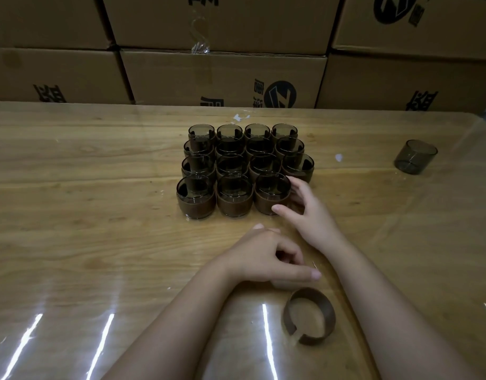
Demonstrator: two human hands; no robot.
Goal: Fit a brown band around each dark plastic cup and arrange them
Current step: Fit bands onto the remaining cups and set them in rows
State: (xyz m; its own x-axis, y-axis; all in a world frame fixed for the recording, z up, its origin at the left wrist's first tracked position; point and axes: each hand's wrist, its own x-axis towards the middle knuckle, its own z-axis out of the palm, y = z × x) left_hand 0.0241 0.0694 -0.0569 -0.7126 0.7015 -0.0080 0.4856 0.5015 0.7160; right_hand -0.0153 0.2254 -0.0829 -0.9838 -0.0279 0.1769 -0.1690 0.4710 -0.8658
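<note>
The banded cups [247,168] stand in a tight block mid-surface, with the near-right corner slot unfilled. The left hand [269,259] rests loosely curled and holds nothing. The right hand [299,209], fingers spread and holding nothing, sits just beside the near row's right-end cup [272,196]; a careless nudge there would likely skew the rows. The loose band [309,315] lies near, between the forearms, where an arm could sweep it away. The bare cup [416,157] stands well apart at far right, and the glossy surface [85,242] may let it slide.
</note>
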